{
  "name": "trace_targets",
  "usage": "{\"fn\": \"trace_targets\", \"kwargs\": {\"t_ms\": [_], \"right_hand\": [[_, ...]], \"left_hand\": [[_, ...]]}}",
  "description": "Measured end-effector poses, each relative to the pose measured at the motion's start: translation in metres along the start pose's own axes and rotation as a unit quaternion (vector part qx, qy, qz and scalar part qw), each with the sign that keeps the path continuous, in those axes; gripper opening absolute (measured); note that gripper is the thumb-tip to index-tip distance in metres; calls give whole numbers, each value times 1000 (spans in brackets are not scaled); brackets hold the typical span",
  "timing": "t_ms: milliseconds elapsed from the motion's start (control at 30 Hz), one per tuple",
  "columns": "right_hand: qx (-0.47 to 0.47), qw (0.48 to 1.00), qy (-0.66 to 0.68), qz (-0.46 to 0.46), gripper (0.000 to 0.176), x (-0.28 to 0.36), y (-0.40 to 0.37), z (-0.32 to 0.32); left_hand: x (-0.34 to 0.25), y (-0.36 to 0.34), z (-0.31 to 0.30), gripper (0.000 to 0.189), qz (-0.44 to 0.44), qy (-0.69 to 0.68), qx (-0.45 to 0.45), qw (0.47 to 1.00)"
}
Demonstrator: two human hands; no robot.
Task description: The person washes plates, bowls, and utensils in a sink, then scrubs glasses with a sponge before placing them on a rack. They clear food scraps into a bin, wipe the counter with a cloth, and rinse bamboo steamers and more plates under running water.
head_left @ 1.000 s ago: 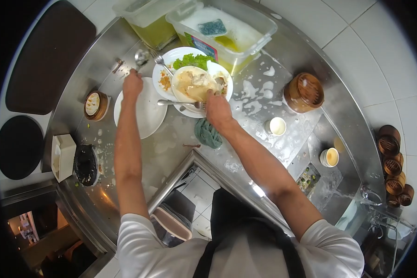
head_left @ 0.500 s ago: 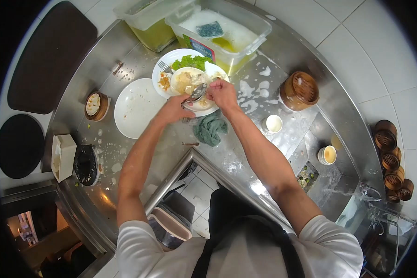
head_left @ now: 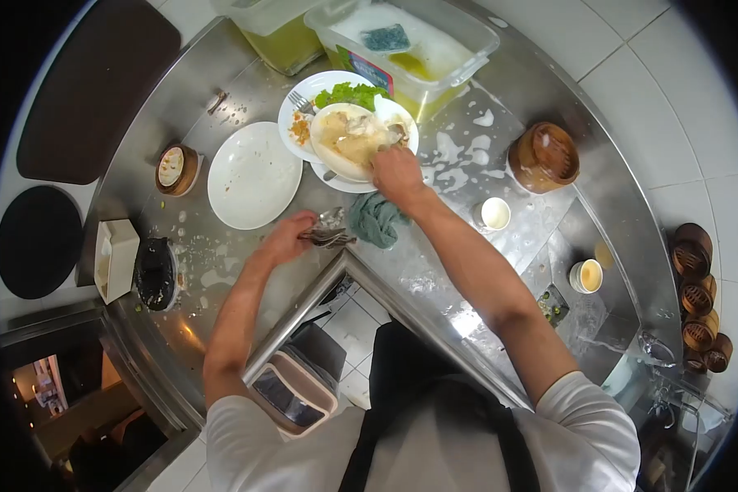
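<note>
My left hand (head_left: 289, 236) is closed around several metal spoons (head_left: 331, 237), held low over the steel counter near its front corner. Farther forward, my right hand (head_left: 398, 175) grips the right rim of a cream oval dish (head_left: 348, 146) smeared with food scraps. The dish is tilted over other plates. Beneath and behind it is a white plate (head_left: 287, 135) with lettuce (head_left: 346, 96), orange scraps and a fork (head_left: 301, 102). Something metallic, perhaps a spoon, shows just above my right fingers. A green cloth (head_left: 375, 220) lies between my hands.
A white plate (head_left: 254, 176) lies left of the stack. A tub of suds (head_left: 459, 70) with a sponge (head_left: 385, 38) stands behind. Bamboo steamers (head_left: 543, 157) and white cups (head_left: 494, 214) are at right. A bin (head_left: 293, 394) sits below the counter corner.
My left hand has moved toward me and away from the dishes, carrying the spoons. My right hand has taken hold of the oval dish, which has shifted and tilted.
</note>
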State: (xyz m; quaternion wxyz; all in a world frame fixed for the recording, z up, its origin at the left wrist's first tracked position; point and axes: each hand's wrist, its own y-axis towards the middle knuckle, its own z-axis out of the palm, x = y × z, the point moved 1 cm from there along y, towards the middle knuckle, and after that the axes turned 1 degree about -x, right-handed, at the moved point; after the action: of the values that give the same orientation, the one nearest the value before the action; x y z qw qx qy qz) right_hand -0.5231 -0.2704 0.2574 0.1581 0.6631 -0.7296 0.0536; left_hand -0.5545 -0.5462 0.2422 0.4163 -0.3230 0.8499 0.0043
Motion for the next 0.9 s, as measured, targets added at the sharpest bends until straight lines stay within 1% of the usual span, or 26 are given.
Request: {"fn": "trace_targets", "kwargs": {"t_ms": [33,67,100,133,167,200,233,267,300,333,367,400,433,467,533,567,600,667,700,767,800,833,867,900], "right_hand": [[6,1000,24,1,13,2,7,-11],[14,999,47,3,15,4,13,-22],[16,999,47,4,15,6,19,-39],[-15,993,112,16,14,9,27,-59],[-46,983,176,29,12,10,32,-69],[-44,983,175,29,12,9,38,-65],[-16,993,112,-16,11,9,46,-60],[12,997,51,-58,10,7,50,-54],[-40,981,145,-122,9,2,53,-50],[-48,981,139,-123,9,5,61,-66],[-28,976,195,-88,9,11,69,-78],[-1,966,255,-49,11,18,68,-83],[38,977,201,-51,10,20,67,-79],[41,976,206,-52,10,22,67,-76],[-43,963,260,-59,10,21,74,-84],[-11,961,274,-36,13,25,76,-94],[-9,961,274,-36,13,28,76,-98],[21,964,254,-74,16,34,74,-103],[17,965,251,-70,16,36,74,-105],[-69,906,417,-17,18,37,75,-114],[-72,908,413,-14,18,34,73,-112],[-73,936,344,-25,17,32,69,-108],[-77,959,272,-35,16,29,68,-106],[-123,926,356,13,18,32,70,-121]], "left_hand": [[5,-1,6,28,75,28,-19,997],[11,-3,14,28,74,28,-18,997],[10,-4,23,29,62,56,-46,995],[9,-6,30,31,48,82,-74,993],[11,-8,33,31,46,79,-73,993],[13,-9,34,28,3,118,-60,991],[10,-6,34,26,-36,156,-50,986],[8,-6,32,26,-32,157,-50,986],[4,-6,22,25,-49,104,-107,988],[0,0,8,27,-62,50,-168,982],[0,9,-9,30,-103,-46,-189,975],[-2,18,-25,35,-151,-143,-204,957],[-13,25,-41,34,-140,-206,-255,934],[-25,40,-64,34,-123,-262,-308,907],[-42,75,-103,33,-160,-265,-340,888],[-25,102,-118,32,-174,-212,-337,900],[0,128,-125,31,-192,-158,-327,912],[18,177,-131,31,-206,-62,-347,913],[18,192,-129,31,-200,-63,-345,915],[13,223,-122,27,-290,-60,-355,887],[21,238,-114,27,-286,-62,-352,889],[26,247,-106,30,-297,58,-371,878],[30,258,-106,34,-299,178,-387,854],[23,268,-112,34,-290,176,-390,856]]}}
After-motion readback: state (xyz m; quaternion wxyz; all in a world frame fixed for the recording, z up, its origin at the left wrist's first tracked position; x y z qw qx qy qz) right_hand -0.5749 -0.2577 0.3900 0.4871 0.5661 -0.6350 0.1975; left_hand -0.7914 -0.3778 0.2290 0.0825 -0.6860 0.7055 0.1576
